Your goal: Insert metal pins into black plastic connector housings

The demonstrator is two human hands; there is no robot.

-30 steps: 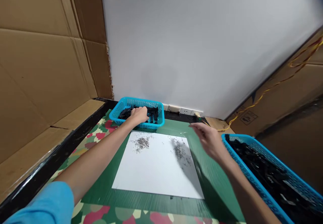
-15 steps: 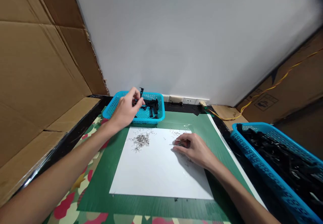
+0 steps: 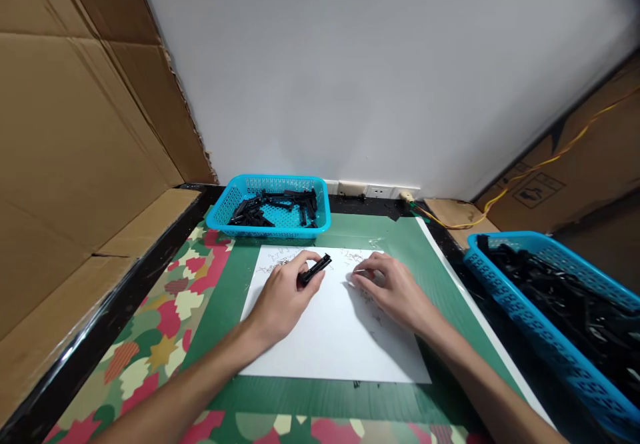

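My left hand rests on a white sheet and grips a slim black plastic part between thumb and fingers. My right hand lies a little to the right on the same sheet, fingertips pinched on one of the tiny metal springs. More small metal springs lie scattered along the sheet's far edge. Behind the sheet stands a small blue basket holding several black parts.
A large blue basket full of black parts stands at the right. The sheet lies on a green mat over a camouflage-patterned cover. Cardboard walls close the left. A yellow cable and wall sockets sit at the back.
My left hand took a black part out of the small basket and brought it down onto the sheet. My right hand came down onto the springs and pinched.
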